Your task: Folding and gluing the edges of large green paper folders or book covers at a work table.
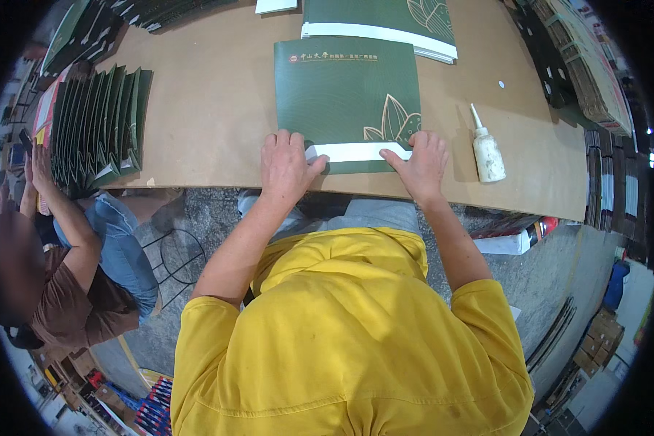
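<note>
A green printed paper piece point(341, 94) with a gold flower outline lies flat at the table's front edge. Across its near end runs a white strip point(356, 152). My left hand point(288, 165) grips the left side of the paper, thumb at the strip's left end. My right hand point(423, 166) does the same on the right, its thumb lying on the strip. The fingers of both hands are curled, and what is under them is partly hidden. To the right of my right hand stands a white squeeze bottle point(489, 156) with a thin nozzle.
Beyond the paper lies a stack of similar green sheets point(378, 18) with white edges. Folded green paper pieces point(98, 123) stand in a row at the left. Dark stacked pieces and cardboard point(581, 65) line the far right. A co-worker point(73, 269) sits at the left.
</note>
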Demonstrator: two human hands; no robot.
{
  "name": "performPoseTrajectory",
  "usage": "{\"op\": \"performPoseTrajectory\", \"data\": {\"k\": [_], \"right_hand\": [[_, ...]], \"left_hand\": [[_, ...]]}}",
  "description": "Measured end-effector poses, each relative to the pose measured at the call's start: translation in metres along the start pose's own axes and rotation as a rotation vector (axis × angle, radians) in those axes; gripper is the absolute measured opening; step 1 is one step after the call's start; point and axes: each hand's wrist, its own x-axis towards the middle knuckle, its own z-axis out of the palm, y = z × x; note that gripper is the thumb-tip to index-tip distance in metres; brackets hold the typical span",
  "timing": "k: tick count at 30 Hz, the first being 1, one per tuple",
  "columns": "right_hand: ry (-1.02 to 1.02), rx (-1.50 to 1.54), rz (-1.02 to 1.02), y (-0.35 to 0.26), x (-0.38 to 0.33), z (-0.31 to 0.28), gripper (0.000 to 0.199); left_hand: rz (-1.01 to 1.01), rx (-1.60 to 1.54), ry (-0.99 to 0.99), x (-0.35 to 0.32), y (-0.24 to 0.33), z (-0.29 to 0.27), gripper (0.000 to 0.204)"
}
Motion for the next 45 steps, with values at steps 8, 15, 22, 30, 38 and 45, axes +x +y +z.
{"op": "performPoseTrajectory", "data": {"k": [8,15,22,30,38,45], "right_hand": [[0.07,0.48,-0.041,0.005,0.013,-0.033,0.069],[0.028,0.419,-0.001,0.009,0.021,-0.028,0.067],[-0.008,0.646,-0.28,-0.053,0.037,-0.018,0.077],[-0.121,0.65,-0.466,-0.178,0.06,0.012,0.098],[-0.181,0.864,-0.609,-0.384,0.089,0.159,0.088],[-0.568,0.756,-0.643,-0.437,0.076,0.119,0.066]], "left_hand": [[-0.057,-0.116,-0.006,-0.002,0.006,0.006,0.041],[-0.086,-0.415,0.148,0.006,-0.066,-0.012,0.024],[-0.198,0.828,0.208,0.016,-0.287,-0.094,0.047],[-0.206,0.814,0.092,0.011,-0.282,-0.116,0.038],[-0.156,0.695,0.232,0.033,-0.275,-0.148,0.036],[-0.172,0.744,0.193,0.002,-0.301,-0.127,0.034]]}}
